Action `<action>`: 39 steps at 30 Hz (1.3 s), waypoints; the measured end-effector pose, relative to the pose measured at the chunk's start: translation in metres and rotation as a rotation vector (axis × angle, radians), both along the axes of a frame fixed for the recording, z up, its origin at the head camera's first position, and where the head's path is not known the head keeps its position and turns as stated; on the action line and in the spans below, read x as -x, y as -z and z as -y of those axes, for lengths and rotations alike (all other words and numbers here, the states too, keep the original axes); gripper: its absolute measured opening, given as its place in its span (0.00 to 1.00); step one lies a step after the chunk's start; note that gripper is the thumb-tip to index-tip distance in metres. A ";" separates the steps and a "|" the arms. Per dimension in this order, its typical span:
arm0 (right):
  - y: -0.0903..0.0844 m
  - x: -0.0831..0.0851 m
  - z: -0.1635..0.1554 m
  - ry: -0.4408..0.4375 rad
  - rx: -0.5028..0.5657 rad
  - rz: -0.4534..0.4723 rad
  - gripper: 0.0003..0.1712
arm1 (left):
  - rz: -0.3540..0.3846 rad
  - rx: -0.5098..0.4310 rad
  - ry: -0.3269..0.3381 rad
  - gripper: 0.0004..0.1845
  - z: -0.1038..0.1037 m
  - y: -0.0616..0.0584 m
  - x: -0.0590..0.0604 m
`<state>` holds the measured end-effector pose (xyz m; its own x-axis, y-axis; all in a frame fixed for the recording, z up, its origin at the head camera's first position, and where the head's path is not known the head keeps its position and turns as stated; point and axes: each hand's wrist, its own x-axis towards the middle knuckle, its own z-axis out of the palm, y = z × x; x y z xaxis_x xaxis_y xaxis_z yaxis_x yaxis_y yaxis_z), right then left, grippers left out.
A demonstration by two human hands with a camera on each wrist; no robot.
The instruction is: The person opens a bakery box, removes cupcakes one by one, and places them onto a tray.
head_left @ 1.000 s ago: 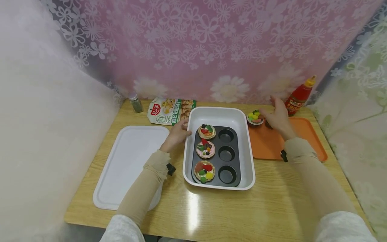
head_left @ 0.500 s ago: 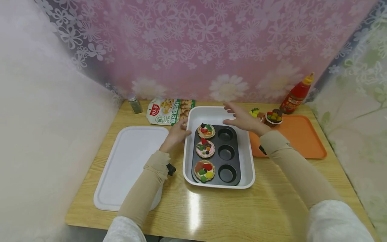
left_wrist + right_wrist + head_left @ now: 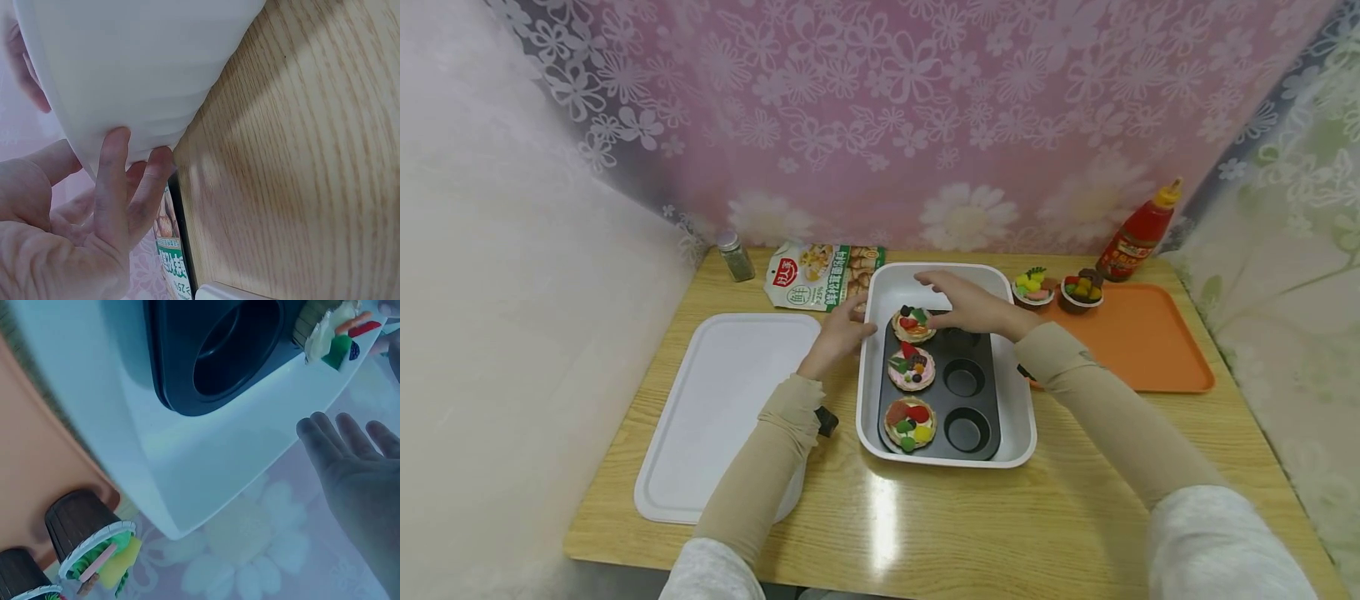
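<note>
A white baking dish [image 3: 947, 272] holds a black muffin tin [image 3: 967, 410]. Three fruit tarts fill the tin's left column, the farthest being tart [image 3: 913, 323]. My left hand [image 3: 842, 331] holds the dish's far left corner. Its fingers [image 3: 119, 175] press the outer wall of the dish [image 3: 137, 62] and the thumb lies at the rim. My right hand [image 3: 958, 302] hovers over the back of the tin beside the farthest tart, with fingers straight and nothing in it. In the right wrist view the open palm [image 3: 356, 462] is above an empty cup [image 3: 231, 344].
Two cupcakes [image 3: 1032, 290] [image 3: 1081, 289] stand on the orange tray [image 3: 1142, 342] at the right. A red sauce bottle [image 3: 1138, 233] is behind it. A white tray [image 3: 722, 400] lies left, with a food packet [image 3: 820, 283] and a small spice jar [image 3: 733, 254] at the back.
My right hand moved left from the cupcakes on the orange tray to over the back of the muffin tin. The left hand stayed on the dish.
</note>
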<state>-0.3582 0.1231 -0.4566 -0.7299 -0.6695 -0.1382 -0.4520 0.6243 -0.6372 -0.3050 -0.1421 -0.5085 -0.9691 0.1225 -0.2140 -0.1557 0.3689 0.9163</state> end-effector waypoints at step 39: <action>0.022 -0.005 0.037 -0.105 -0.247 -0.071 0.47 | 0.009 0.005 0.003 0.37 0.003 0.003 0.002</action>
<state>-0.3529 0.0861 -0.4789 -0.6717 -0.6945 -0.2580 -0.5607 0.7041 -0.4357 -0.3073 -0.1450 -0.5112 -0.9669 0.1241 -0.2230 -0.1627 0.3736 0.9132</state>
